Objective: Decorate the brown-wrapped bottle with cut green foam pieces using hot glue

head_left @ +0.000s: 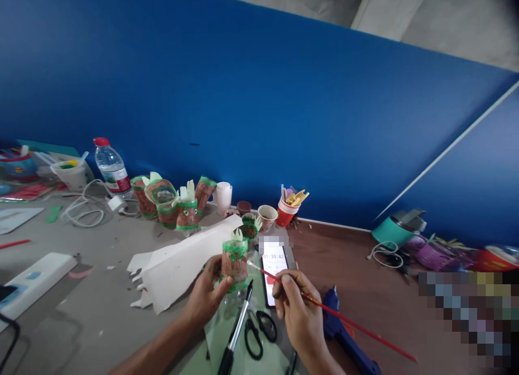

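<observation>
Brown and green paint coats the plastic cup (234, 260) that we hold roughly upright before us, its long axis close to vertical. Our left hand (213, 288) is the nearer one, curled round the lower part with the thumb in front. From the other side comes one red paintbrush (357, 321) — our right hand (300, 305) pinches its handle between thumb and fingers. The brush slants so that its pale tip points leftward at the cup's right side; whether bristles and paint meet, we cannot tell.

Around our hands on the surface (113, 288) we count one pen (240, 323), one pair of scissors (260, 340), one phone (271, 296) and one blue glue gun (349, 345). Farther back stand at least four similar painted cups (188, 215) — grouped left of the held one — and one red-capped water bottle (111, 164).
</observation>
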Action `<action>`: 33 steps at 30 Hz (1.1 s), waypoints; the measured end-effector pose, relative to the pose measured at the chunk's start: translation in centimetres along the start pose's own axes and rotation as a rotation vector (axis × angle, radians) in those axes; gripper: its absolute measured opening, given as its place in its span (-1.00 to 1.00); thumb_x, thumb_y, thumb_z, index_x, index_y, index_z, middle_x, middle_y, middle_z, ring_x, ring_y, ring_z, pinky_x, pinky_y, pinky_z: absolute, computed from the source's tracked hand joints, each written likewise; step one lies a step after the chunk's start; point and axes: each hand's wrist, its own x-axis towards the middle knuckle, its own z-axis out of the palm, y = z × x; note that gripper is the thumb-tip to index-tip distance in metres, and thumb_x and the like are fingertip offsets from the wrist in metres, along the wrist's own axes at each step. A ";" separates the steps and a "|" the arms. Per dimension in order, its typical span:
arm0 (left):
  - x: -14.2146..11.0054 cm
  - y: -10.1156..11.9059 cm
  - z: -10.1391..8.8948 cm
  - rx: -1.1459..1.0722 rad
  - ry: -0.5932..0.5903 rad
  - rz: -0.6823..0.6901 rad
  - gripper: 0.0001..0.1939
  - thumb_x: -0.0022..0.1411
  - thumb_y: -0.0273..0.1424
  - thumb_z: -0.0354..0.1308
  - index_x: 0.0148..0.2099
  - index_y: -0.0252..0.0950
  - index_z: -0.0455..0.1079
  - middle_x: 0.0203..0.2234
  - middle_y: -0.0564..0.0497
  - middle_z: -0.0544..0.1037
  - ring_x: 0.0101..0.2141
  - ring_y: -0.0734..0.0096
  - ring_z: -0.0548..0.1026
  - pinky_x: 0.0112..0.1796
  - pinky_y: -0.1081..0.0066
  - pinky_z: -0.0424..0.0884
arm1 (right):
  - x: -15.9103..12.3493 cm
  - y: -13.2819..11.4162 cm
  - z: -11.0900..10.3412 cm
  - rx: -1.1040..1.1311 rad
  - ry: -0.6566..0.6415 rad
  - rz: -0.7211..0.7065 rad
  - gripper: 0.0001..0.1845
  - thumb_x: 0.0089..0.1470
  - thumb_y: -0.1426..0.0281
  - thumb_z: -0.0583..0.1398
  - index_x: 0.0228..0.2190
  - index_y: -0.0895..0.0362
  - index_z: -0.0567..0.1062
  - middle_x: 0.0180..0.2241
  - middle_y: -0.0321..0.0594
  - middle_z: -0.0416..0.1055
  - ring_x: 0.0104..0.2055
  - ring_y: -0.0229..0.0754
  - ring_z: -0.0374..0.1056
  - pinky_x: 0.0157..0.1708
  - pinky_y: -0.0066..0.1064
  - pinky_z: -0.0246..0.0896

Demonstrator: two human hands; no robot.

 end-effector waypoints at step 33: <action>-0.1 0.1 -0.1 -0.016 0.004 -0.012 -0.56 0.17 -0.18 0.14 0.03 -0.32 0.28 -0.08 -0.18 0.51 -0.05 0.08 0.45 -0.02 0.18 0.34 | 0.1 -0.1 0.2 0.082 -0.041 0.063 -0.67 0.04 0.13 0.23 -0.48 0.16 0.47 -0.64 -0.37 0.36 -0.78 -0.45 0.08 -0.79 -0.61 -0.06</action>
